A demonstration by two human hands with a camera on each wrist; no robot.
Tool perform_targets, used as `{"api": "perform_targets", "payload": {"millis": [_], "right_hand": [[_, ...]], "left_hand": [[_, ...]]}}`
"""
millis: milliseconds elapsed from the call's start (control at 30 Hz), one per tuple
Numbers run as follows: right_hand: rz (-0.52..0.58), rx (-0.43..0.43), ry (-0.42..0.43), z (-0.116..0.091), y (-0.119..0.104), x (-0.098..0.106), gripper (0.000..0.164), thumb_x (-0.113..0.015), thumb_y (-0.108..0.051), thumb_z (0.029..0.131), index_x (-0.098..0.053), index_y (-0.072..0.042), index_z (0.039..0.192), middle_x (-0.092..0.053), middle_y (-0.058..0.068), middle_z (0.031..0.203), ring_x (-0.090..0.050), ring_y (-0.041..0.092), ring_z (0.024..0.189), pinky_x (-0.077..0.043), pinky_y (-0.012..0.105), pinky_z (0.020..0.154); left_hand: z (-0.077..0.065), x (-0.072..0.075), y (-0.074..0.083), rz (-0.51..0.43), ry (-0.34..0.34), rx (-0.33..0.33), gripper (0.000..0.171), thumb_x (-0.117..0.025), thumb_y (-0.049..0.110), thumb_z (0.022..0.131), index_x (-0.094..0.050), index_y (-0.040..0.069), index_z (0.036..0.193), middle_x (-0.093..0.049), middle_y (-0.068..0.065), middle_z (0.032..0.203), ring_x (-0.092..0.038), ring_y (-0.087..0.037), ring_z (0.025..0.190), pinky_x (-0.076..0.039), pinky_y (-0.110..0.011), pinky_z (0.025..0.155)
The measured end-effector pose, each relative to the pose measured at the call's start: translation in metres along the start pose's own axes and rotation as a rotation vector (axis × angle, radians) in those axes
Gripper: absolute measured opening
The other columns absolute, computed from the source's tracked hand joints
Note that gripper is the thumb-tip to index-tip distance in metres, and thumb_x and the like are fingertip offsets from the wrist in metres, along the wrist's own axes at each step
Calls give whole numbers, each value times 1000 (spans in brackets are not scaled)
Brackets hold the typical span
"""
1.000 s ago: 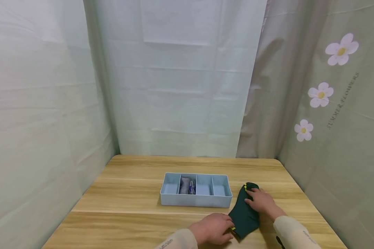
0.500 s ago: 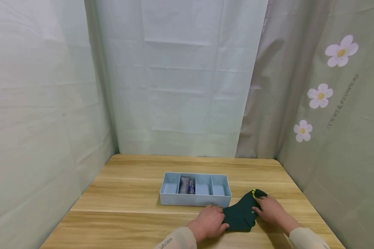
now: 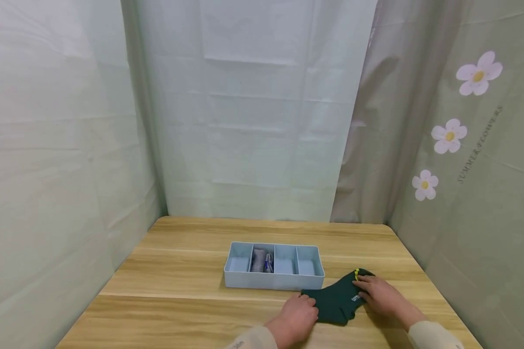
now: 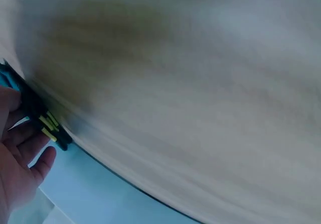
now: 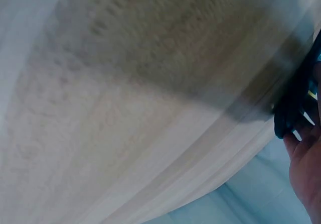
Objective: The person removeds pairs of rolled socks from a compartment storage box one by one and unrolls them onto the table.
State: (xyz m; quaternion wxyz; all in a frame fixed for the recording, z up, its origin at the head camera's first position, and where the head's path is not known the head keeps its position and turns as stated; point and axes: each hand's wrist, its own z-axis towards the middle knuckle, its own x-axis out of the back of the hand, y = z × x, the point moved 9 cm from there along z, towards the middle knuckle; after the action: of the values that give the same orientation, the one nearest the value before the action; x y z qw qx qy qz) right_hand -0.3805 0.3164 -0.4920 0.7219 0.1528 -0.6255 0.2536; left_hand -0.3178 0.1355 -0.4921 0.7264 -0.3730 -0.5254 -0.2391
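Observation:
A dark green sock lies flat on the wooden table, right of centre, with white lettering and a yellow stripe at its far right end. Doubled edges at its heel suggest a second sock underneath, but I cannot tell. My left hand holds the near left end with curled fingers. Over the striped end, the fairly straight fingers of my right hand rest on the cloth. In the left wrist view, yellow marks show on the dark sock beside the fingers. The right wrist view catches only part of the sock.
Just beyond the sock stands a light blue divided box. Its second compartment from the left holds a rolled grey item and a dark blue and white one. Pale curtains enclose the table at the back and sides.
The sock has turned from steeply slanted to nearly crosswise, its left end now nearer the box. My left hand shifted up with it; my right hand moved to the right and slightly down.

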Motion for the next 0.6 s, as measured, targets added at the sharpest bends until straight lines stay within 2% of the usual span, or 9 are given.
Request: {"api": "perform_targets", "payload": {"millis": [100,333,500,600], "right_hand": [[22,-32,-7,-3,4,-4,32,-66,-12,94,-67,1,123,-60,27,126,-59,46,113,-48,58,90],[-18,-93,41,-8,-1,-4,33,-66,-19,95,-68,-1,123,-62,26,124,-60,46,111,-48,58,91],[-60,-149,24,-12,-10,-2,34,-67,-26,94,-71,-4,120,-67,22,117,-63,42,106,-49,57,91],[-66,-165,-7,-14,-17,-2,34,-69,-27,92,-72,-4,117,-69,19,112,-65,39,102,-49,56,90]], "left_hand": [[2,-3,-8,19,-4,53,9,-67,25,90,-73,24,83,-60,9,90,-58,-8,89,-45,-25,76],[5,-9,-31,72,-4,154,11,-65,19,89,-75,23,92,-66,8,117,-59,-9,110,-47,-29,88],[9,-8,-43,144,33,180,8,-68,20,86,-75,24,83,-66,8,108,-59,-11,100,-46,-28,83],[12,-8,-49,159,25,190,7,-71,21,85,-75,25,80,-65,7,102,-58,-12,95,-46,-28,79]]}}
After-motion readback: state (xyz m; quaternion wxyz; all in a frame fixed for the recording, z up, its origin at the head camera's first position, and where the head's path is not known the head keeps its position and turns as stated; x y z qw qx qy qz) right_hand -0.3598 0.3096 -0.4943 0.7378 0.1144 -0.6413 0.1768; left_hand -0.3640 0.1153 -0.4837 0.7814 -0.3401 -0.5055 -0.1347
